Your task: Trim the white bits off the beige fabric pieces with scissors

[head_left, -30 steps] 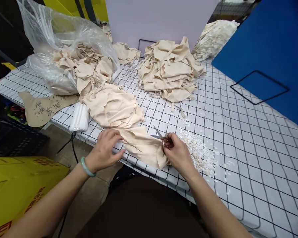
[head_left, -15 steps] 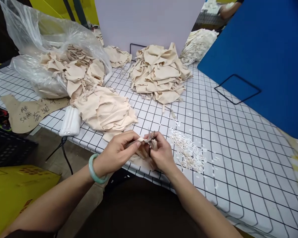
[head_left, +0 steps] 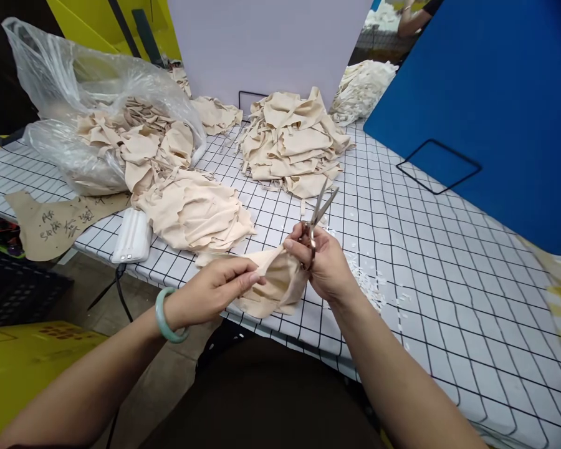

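Between my hands a beige fabric piece (head_left: 273,284) is stretched at the table's front edge. My left hand (head_left: 222,284), with a pale green bangle (head_left: 165,318) at its wrist, pinches the fabric's left end between thumb and fingers. My right hand (head_left: 325,262) holds metal scissors (head_left: 318,215), blades parted and pointing up and away from me. Its thumb and a fingertip also pinch the fabric's upper right corner. Just beyond my left hand lies a layered stack of beige pieces (head_left: 196,209). Small white and beige snippets (head_left: 367,280) are scattered right of my right hand.
A clear plastic bag (head_left: 51,149) of beige fabric stands at the left, a larger fabric pile (head_left: 292,143) behind. A white power bank (head_left: 133,236) and a marked brown template (head_left: 51,227) sit at the left edge. A blue board (head_left: 472,93) leans right; another person's arm (head_left: 414,22) shows beyond.
My right hand has moved right and up, and the scissors have swung from the fabric to point upward. The fabric is now spread out between my hands. My left hand has shifted slightly left and down.
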### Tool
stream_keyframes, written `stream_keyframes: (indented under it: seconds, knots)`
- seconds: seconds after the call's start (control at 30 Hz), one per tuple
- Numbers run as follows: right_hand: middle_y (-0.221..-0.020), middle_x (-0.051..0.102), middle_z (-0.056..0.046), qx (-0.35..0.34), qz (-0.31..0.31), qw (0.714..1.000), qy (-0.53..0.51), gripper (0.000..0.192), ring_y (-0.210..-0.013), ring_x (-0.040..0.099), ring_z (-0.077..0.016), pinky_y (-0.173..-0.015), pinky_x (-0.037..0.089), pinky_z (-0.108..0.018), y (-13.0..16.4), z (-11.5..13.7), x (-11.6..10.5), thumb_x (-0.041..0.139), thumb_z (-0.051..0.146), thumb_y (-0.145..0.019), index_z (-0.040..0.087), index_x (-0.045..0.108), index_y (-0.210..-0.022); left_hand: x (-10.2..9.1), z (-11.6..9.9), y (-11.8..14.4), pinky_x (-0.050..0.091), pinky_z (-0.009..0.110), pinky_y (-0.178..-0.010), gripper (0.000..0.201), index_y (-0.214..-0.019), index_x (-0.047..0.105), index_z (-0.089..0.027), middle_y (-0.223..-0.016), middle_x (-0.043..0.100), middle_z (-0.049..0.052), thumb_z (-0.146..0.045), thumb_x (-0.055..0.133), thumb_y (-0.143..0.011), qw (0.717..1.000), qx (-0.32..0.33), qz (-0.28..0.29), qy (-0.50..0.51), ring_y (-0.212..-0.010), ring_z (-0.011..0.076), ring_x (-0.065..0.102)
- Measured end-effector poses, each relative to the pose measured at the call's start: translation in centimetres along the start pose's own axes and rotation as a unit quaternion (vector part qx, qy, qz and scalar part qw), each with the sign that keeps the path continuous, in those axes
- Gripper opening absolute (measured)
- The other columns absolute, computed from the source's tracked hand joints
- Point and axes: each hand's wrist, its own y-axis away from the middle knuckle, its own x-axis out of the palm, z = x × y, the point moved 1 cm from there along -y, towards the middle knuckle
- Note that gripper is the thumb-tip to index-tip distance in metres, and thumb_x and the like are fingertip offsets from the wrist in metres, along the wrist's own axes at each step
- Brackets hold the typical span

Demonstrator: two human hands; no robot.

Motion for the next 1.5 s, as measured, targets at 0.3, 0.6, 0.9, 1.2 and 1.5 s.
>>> stream_keyframes:
  seconds: [0.3, 0.6, 0.9, 1.2, 1.5]
  knots:
    - [-0.076, 0.057, 0.006, 0.018, 0.054, 0.998, -0.033, 0.038, -0.06, 0.05, -0.0074, -0.056, 0.043, -0.021, -0.1, -1.0, 0.4, 0.088, 0.034, -0.067, 0.022, 0.057, -0.085, 0.7, -2.0, -1.3, 0.029, 0.022, -0.049, 0.036, -0.092, 0.068, -0.013, -0.057, 0.036, -0.006, -0.042, 0.048, -0.099, 0.988, -0.033, 0.072, 0.134, -0.051, 0.0085, 0.032]
    - [-0.071, 0.055, 0.007, 0.059, 0.069, 0.993, -0.07, 0.054, -0.06, 0.051, -0.0073, -0.055, 0.044, -0.019, 0.6, -1.4, 0.1, 0.095, 0.035, -0.048, 0.02, 0.056, -0.083, 3.5, -3.1, -3.4, 0.044, 0.038, -0.097, 0.026, -0.077, 0.068, -0.016, -0.103, 0.057, 0.009, -0.018, 0.051, -0.096, 0.958, 0.222, -0.166, -0.076, -0.109, 0.0226, 0.051]
    - [-0.082, 0.057, 0.0, -0.052, -0.048, 0.948, 0.312, 0.034, -0.078, 0.053, -0.017, -0.073, 0.048, -0.033, 5.9, 0.4, -4.6, 0.078, 0.048, -0.076, 0.023, 0.055, -0.082, 7.5, 0.7, -4.7, 0.051, 0.035, -0.075, 0.035, -0.076, 0.069, -0.018, -0.073, 0.048, 0.006, -0.038, 0.051, -0.098, 0.97, 0.083, -0.142, 0.179, -0.093, 0.0239, 0.058]
    - [-0.066, 0.059, -0.002, -0.121, -0.033, 0.85, 0.511, 0.041, -0.067, 0.052, -0.0183, -0.068, 0.043, -0.036, 10.0, 0.3, -5.5, 0.079, 0.054, -0.071, 0.021, 0.057, -0.064, 8.4, 1.0, -4.6, 0.048, 0.037, -0.092, 0.029, -0.079, 0.068, -0.018, -0.095, 0.055, 0.011, -0.03, 0.051, -0.099, 0.977, 0.145, -0.094, 0.122, -0.109, 0.0245, 0.048]
    - [-0.055, 0.056, 0.001, -0.117, -0.009, 0.85, 0.513, 0.045, -0.058, 0.049, -0.0151, -0.066, 0.039, -0.034, 10.0, 0.4, -5.6, 0.076, 0.053, -0.075, 0.021, 0.05, -0.058, 8.6, 0.9, -4.4, 0.045, 0.039, -0.093, 0.031, -0.08, 0.07, -0.021, -0.084, 0.055, 0.009, -0.031, 0.048, -0.1, 0.98, 0.171, -0.084, 0.061, -0.108, 0.0264, 0.047]
